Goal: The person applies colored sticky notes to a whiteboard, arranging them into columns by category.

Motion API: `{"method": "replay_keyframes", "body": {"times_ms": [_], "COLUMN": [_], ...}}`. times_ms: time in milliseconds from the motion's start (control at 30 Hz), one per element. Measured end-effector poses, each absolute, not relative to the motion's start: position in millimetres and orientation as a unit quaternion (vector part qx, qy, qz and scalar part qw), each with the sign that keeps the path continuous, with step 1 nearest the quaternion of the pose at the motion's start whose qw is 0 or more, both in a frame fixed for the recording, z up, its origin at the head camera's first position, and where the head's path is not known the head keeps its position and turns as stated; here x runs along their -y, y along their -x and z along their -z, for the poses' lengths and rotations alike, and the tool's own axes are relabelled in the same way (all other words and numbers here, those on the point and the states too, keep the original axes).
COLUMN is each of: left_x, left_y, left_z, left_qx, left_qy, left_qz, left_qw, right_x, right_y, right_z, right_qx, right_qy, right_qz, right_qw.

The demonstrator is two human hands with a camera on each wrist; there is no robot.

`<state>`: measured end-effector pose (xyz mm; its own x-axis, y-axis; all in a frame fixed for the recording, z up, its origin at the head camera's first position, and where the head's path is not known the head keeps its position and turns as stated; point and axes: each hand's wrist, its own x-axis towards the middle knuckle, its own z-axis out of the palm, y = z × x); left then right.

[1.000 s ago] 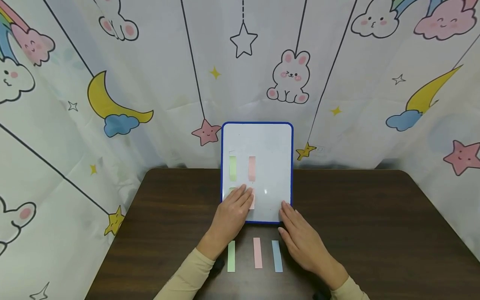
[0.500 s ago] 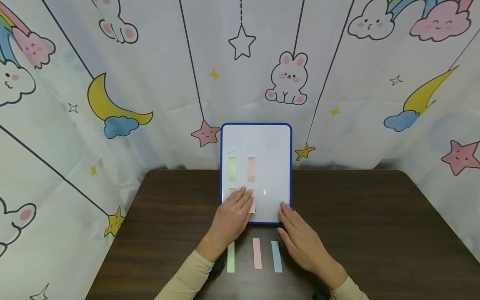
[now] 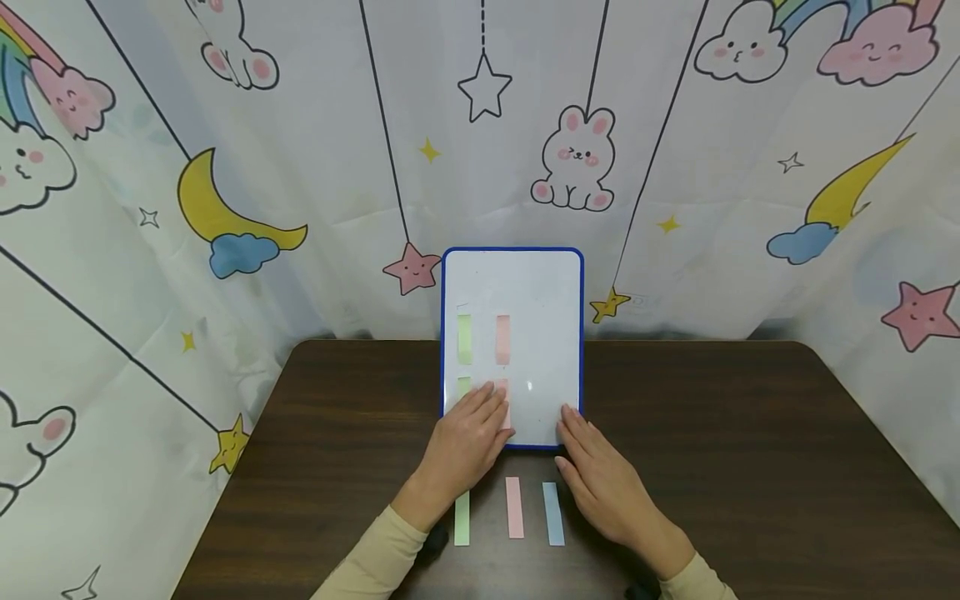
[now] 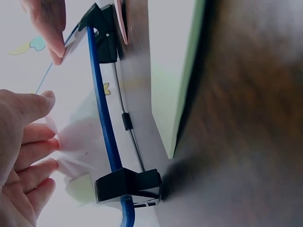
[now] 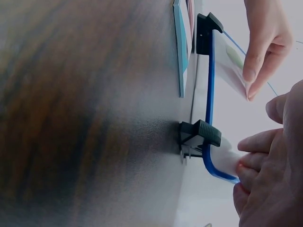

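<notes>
A blue-framed whiteboard (image 3: 546,333) stands upright on the table. It bears an upper green paper strip (image 3: 465,339), an upper pink paper strip (image 3: 503,339), a lower green strip (image 3: 464,385) and a lower pink strip (image 3: 507,418). My left hand (image 3: 467,440) lies over the lower strips, hiding part of both. In the right wrist view its thumb and fingers (image 5: 258,64) pinch the free lower end of the pink strip (image 5: 235,78), which slants out from the board. My right hand (image 3: 603,475) rests straight fingers on the board's lower right edge.
Loose on the table before the board lie a green strip (image 3: 462,521), a pink strip (image 3: 514,508) and a blue strip (image 3: 553,514). Black feet (image 4: 125,184) hold the board's lower edge. A patterned white curtain (image 3: 337,167) hangs behind the dark table (image 3: 735,442).
My left hand has slid slightly down, and its thumb has come into view beside the lower pink strip. That strip's lower end has shifted outward. The right hand stays in place.
</notes>
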<state>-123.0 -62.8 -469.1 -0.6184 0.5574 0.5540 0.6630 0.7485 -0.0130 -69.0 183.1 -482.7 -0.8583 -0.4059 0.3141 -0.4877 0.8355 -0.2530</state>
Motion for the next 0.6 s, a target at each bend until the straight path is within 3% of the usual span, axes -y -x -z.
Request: {"method": "replay_keyframes", "body": {"times_ms": [600], "left_x": [62.3], "left_y": [119.3], "left_z": [468.9], "left_qx": [0.899], "left_qy": [0.339], "left_qz": [0.08], "left_qw": [0.265], "right_x": [-183.9], "right_y": [69.5], "right_z": [483.7], "right_qx": [0.95], "right_qy": [-0.237], "right_qz": [-0.168], "right_qw": [0.118]}}
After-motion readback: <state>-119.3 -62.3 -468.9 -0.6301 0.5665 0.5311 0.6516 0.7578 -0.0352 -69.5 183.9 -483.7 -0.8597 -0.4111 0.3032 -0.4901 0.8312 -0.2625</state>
